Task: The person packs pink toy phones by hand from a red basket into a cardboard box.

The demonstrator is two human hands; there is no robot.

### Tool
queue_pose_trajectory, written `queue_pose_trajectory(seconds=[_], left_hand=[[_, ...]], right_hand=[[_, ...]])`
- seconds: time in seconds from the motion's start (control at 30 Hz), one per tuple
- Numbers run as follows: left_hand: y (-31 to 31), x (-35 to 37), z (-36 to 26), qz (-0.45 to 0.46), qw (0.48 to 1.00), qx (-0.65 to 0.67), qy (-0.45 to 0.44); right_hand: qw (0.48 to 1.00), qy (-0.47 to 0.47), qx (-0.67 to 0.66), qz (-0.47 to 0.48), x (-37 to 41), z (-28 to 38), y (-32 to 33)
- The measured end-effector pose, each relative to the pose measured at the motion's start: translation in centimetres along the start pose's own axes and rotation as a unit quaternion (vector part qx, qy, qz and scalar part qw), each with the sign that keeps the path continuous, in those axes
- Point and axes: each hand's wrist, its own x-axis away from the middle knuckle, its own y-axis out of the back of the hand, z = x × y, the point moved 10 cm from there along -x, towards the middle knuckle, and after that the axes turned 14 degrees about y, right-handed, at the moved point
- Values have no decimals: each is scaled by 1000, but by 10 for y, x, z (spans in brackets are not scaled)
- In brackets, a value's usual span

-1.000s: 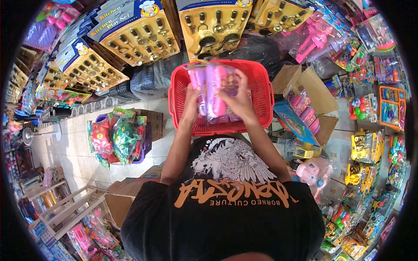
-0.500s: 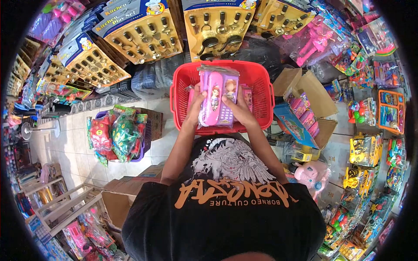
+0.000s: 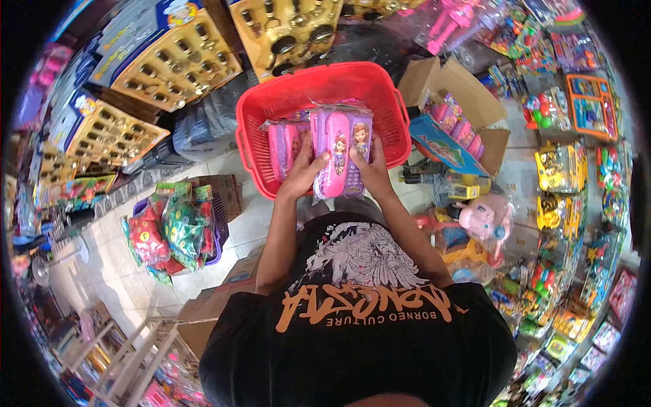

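Note:
Both of my hands grip a pink and purple toy telephone [image 3: 337, 166] in clear plastic wrap. A doll-like character is printed on its handset, and more packs seem to be stacked behind it. My left hand [image 3: 303, 173] closes on its left edge, with the thumb on the front. On the right edge, my right hand [image 3: 371, 168] is closed the same way. The telephone is held over the near side of a red plastic basket [image 3: 390, 88]. Similar pink packs [image 3: 279, 146] lie inside the basket, partly hidden by the held one.
To the right, an opened cardboard box [image 3: 478, 88] contains several pink packs. A purple basket [image 3: 218, 234] with bagged red and green toys stands at left on the tiled floor. Kitchen play sets [image 3: 176, 64] hang ahead. A pink toy [image 3: 487, 218] lies near my right side.
The view has turned, so the basket and shelves sit differently in it. The held telephone is slightly nearer my body, and more packs show in the basket's left side. Both hands keep their grip.

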Motion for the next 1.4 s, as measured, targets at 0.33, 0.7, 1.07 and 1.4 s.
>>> queue_pose_trajectory(seconds=[0.33,0.7,1.07,1.4], left_hand=[[-72,13,-46,5,996,-89,-13],[-254,-21,8,92,993,-57,45],[-414,-62,79,158,978,-66,116],[-461,-103,100,165,972,-43,161]], right_hand=[[996,27,-47,-66,18,43,54],[989,67,-60,-113,51,69,235],[973,40,-15,-229,110,65,405],[960,-3,-102,-260,118,56,456]])
